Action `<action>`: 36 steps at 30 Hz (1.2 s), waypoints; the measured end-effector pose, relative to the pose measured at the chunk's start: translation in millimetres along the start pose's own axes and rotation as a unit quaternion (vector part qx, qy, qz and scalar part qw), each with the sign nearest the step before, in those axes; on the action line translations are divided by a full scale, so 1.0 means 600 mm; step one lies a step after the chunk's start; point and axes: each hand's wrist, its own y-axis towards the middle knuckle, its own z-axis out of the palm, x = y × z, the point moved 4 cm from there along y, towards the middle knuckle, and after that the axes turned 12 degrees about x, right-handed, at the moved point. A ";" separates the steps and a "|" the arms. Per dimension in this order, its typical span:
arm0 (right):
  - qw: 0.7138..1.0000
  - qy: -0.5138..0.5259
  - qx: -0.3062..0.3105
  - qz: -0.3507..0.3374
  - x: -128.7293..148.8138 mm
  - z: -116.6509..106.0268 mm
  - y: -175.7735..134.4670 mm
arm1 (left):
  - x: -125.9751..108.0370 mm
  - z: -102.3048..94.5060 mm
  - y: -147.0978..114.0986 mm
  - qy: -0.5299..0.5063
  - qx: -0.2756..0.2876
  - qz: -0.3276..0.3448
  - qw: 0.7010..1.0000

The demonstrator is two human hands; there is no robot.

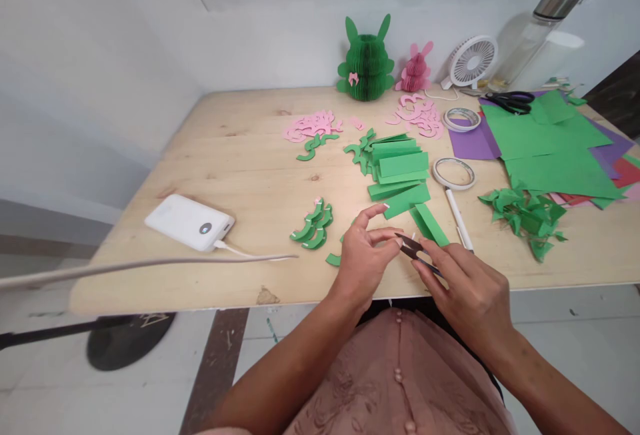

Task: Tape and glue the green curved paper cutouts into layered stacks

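My right hand (470, 288) is closed around a pair of dark thread snips (420, 255), whose blades point left. Just left of the blade tips, the thumb and finger of my left hand (365, 248) are pinched together. Whatever lies between them is too small to make out. Beyond my hands are folded green paper strips (403, 161) and a single green strip (430, 223). A stack of curved green paper pieces (314, 225) with whitish tips lies left of my left hand, and another green piece (333, 259) is partly hidden by it.
Tape rolls (454, 173) and a white pen (459, 218) lie beyond my right hand, with green scraps (527, 215), coloured sheets (550, 148) and black scissors (510, 101) farther right. A power bank (187, 221) sits left. Paper bunnies (367, 68) and a fan (473, 61) stand behind.
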 end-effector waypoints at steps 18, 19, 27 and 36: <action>1.000 -0.004 0.003 0.002 -0.001 -0.002 0.004 | 0.000 0.000 0.002 0.000 -0.011 0.005 1.000; 1.000 -0.004 0.003 0.001 -0.002 -0.001 0.003 | -0.001 0.000 0.002 0.000 -0.011 0.006 1.000; 1.000 0.000 0.004 0.000 -0.003 0.000 0.004 | -0.001 -0.002 0.004 0.009 -0.009 0.012 1.000; 1.000 -0.002 0.007 0.000 -0.003 0.001 0.003 | 0.001 -0.004 0.004 0.017 -0.008 0.010 1.000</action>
